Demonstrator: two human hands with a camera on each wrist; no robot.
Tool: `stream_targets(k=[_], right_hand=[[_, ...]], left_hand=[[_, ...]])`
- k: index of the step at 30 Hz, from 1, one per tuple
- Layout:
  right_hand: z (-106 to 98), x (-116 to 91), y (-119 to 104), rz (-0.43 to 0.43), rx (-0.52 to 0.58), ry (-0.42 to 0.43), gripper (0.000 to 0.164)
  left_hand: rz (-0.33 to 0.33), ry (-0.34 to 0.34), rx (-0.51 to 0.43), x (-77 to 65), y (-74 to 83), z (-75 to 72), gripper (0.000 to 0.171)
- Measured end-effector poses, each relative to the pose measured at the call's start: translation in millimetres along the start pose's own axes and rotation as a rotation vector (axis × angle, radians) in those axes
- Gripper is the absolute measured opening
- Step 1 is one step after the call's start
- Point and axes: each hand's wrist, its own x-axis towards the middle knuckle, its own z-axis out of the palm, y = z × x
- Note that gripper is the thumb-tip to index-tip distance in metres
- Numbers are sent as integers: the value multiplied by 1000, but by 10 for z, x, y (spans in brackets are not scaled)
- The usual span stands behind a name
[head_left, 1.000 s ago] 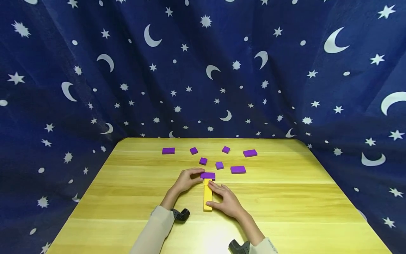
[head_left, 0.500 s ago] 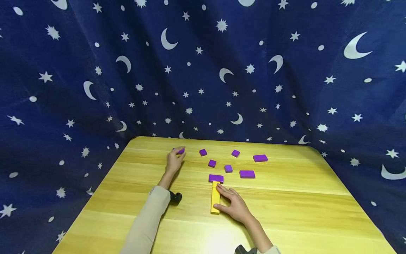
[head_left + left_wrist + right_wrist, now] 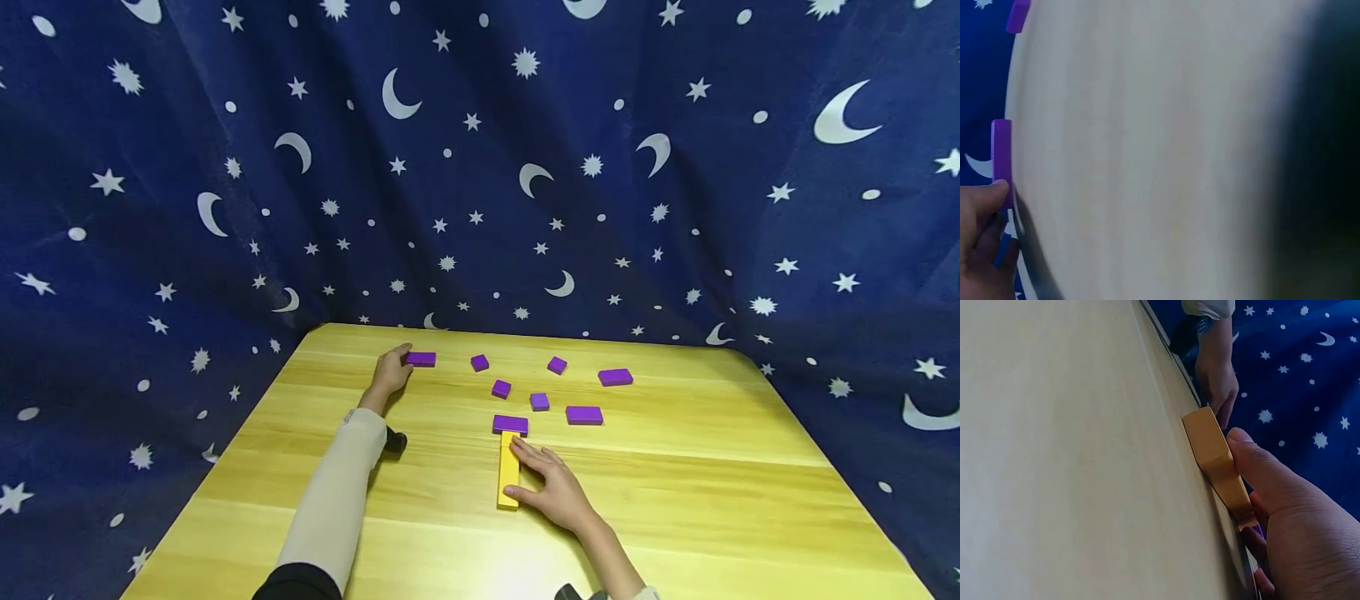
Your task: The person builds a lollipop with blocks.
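At the far left of the table, my left hand [image 3: 391,372] grips the left end of an oblong purple block [image 3: 421,359]. In the left wrist view the thumb presses on that purple block [image 3: 1001,147], its fingers curled beneath. My right hand [image 3: 557,490] rests along a long yellow bar [image 3: 508,471], with fingertips near its far end and the thumb near its close end. A seam crosses the bar near the far end. The right wrist view shows the thumb against the side of the yellow bar [image 3: 1213,447]. Another oblong purple block [image 3: 511,424] lies crosswise at the bar's far end.
Small purple blocks [image 3: 502,389] lie scattered beyond the bar, with two oblong purple blocks [image 3: 584,415] to the right. The wooden table [image 3: 675,517] ends at a dark blue curtain [image 3: 480,167] with stars and moons.
My left hand has left the crosswise purple block and moved to the far-left one, now at its left end. The right hand stays on the yellow bar. The head view has shifted slightly.
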Motion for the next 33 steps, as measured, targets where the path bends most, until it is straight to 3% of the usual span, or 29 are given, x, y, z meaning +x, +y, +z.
stream_targets(k=[2, 3, 7, 9, 11, 17, 23, 27, 30, 33], right_hand=[[-15, 1, -3, -12, -8, 11, 70], [-21, 4, -2, -22, -11, 13, 70], [-34, 12, 8, -43, -19, -2, 69], [-33, 1, 16, -31, -18, -20, 70], [-32, -26, 25, -13, -18, -29, 71], [-46, -65, 30, -24, -26, -27, 71], [-22, -28, 27, -68, -31, 13, 69], [3, -14, 27, -78, -29, 20, 69], [8, -14, 23, -80, -27, 21, 69], [3, -23, 23, -65, -21, 23, 69]], left_hand=[[-38, -45, -13, -58, 170, -90, 49], [-29, -34, -14, -110, 272, -149, 47], [-77, -40, -74, -387, 917, -558, 39], [-94, -17, -74, -502, 1154, -687, 35], [-142, -44, -84, -614, 1360, -791, 34], [-100, 5, -127, -743, 1403, -782, 31], [-47, 66, -154, -807, 1695, -964, 29], [22, 87, -200, -804, 1681, -918, 30], [-1, 70, -277, -863, 1752, -853, 32], [-74, 37, -357, -985, 1944, -825, 32]])
